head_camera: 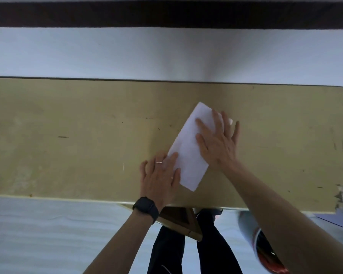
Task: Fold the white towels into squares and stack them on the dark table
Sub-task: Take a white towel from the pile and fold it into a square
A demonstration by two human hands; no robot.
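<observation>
- 1 round pale container (246, 228) shows at the lower right, below the table edge and partly hidden by the right forearm. Red and dark shapes lie inside it, too blurred to identify.
- 1 table (77, 135) with a tan, scuffed top spans the view.
- 1 white towel (188, 155) lies flat on the table, right of centre. It is folded into a long rectangle and set diagonally, its near corner close to the table's front edge.
- 2 bare hands are in view, both palm down.
- The left hand (159, 178) rests at the towel's lower left edge. Its fingers are straight and slightly spread, with the index finger and thumb on the cloth and the others on the tabletop.
- The right hand (218, 143) presses on the towel's upper half, fingers straight and fanned wide, the outer ones reaching past the far right edge.
- 1 ring (158, 162) sits on a left finger.
- 1 black watch (146, 207) is on the left wrist; its face is dark.
- 2 legs in dark trousers (166, 254) stand below the table.
</observation>
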